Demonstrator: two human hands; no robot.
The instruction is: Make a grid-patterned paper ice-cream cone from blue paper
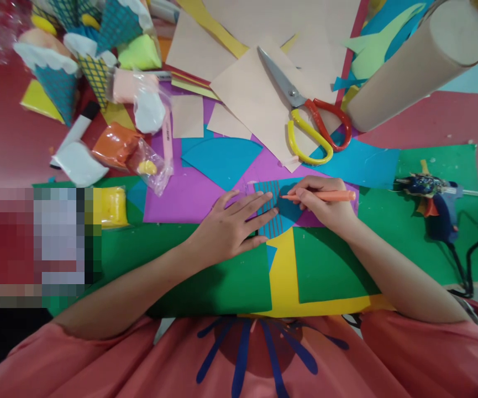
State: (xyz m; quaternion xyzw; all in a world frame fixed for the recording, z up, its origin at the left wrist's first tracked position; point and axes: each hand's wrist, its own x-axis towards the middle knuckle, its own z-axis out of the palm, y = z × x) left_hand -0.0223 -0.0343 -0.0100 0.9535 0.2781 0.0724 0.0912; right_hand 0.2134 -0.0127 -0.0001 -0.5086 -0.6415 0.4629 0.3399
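Observation:
My left hand (236, 224) lies flat with its fingers spread, its fingertips pressing on a blue cone-shaped piece of paper (292, 215). Dark parallel stripes cover the left part of that piece; its right part is plain blue. Pinched in my right hand (325, 207) is an orange felt-tip pen (338, 195), its tip at the blue piece just right of the stripes. Beneath lies a purple sheet (172, 202). Another blue fan-shaped piece (224, 160), without stripes, rests just beyond my left hand.
Scissors (292, 97) lie on beige sheets ahead. A glue gun (444, 213) sits on the green sheet (466, 163) at right, near a cardboard tube (421, 63). Decorated paper cones (56, 83), clay packets (116, 145) and a white marker (75, 132) crowd the left.

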